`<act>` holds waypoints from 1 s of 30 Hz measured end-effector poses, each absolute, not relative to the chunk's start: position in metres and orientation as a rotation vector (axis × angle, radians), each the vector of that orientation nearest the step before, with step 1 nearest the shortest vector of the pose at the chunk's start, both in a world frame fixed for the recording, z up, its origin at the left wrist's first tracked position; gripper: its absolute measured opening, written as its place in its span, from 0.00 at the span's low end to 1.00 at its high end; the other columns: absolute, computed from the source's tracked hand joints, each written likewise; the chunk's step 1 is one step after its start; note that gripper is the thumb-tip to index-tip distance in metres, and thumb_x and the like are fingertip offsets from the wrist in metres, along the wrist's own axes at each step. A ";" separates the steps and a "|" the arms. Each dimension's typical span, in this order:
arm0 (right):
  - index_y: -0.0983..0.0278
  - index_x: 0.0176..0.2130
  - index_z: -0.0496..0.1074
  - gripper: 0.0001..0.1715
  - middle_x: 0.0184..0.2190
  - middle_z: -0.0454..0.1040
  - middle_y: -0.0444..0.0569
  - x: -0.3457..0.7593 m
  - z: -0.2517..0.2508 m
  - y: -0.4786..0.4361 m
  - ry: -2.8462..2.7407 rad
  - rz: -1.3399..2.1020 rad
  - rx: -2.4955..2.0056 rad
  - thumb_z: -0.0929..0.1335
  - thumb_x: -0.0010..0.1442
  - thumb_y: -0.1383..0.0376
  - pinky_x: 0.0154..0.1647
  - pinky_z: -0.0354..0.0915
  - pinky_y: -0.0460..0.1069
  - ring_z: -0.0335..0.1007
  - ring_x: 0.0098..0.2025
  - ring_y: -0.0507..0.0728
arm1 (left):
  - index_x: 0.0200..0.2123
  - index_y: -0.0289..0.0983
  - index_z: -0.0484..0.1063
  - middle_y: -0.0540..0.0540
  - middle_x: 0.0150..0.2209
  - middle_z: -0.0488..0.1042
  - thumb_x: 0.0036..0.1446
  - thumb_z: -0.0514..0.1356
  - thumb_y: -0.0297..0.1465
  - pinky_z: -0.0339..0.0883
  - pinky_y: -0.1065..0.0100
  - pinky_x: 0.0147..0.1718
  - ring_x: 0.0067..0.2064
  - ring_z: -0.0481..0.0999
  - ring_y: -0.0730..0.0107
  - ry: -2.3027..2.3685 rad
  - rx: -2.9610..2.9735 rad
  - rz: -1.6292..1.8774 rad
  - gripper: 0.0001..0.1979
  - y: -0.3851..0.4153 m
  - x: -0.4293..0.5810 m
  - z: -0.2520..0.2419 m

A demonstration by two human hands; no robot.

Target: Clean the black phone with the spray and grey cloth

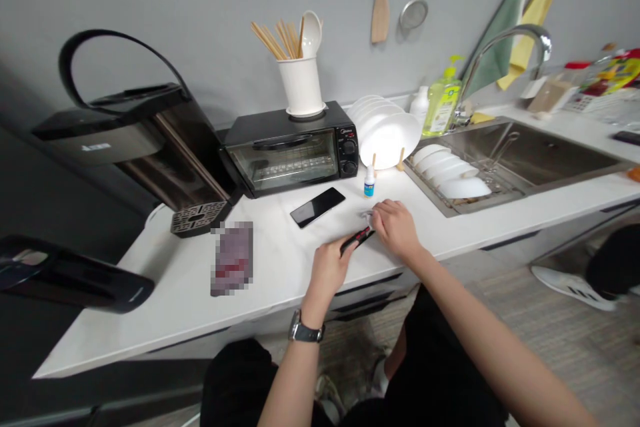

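My left hand (330, 265) is closed round a small dark tool with red on it (358, 239), held just above the white countertop (280, 280). My right hand (395, 225) is pinched at the tool's far end, with a small pale bit (366, 214) by its fingertips; what that bit is I cannot make out. A wristwatch (305, 330) sits on my left wrist. A small white bottle with a blue label (369, 181) stands just beyond my hands, and a black phone (317, 206) lies face up to the left of it.
A black toaster oven (290, 150) carries a white utensil holder (301, 83). White plates (387, 133) stand in a rack, and bowls (453, 173) lie beside the steel sink (530, 157). A black appliance (135, 140) stands left. Someone's shoe (570, 283) shows at right.
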State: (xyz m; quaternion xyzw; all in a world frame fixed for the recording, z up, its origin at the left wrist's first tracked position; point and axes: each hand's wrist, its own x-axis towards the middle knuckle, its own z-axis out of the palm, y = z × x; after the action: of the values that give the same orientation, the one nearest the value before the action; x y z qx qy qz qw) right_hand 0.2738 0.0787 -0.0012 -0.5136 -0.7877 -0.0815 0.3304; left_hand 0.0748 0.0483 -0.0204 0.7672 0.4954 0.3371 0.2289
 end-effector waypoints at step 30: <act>0.65 0.48 0.76 0.16 0.47 0.81 0.54 0.185 0.001 0.034 -2.129 -0.071 -1.101 0.61 0.72 0.67 0.68 0.56 0.61 0.72 0.51 0.62 | 0.30 0.35 0.79 0.39 0.31 0.83 0.63 0.58 0.24 0.74 0.64 0.38 0.35 0.83 0.57 1.539 2.135 0.881 0.11 0.052 0.068 -0.035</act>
State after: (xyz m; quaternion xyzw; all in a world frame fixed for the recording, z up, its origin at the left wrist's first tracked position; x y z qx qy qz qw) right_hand 0.1846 0.0336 0.0006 -0.4278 -0.8273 -0.0275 0.3631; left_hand 0.0684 0.0517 -0.0348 0.7565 0.5451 0.3122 0.1821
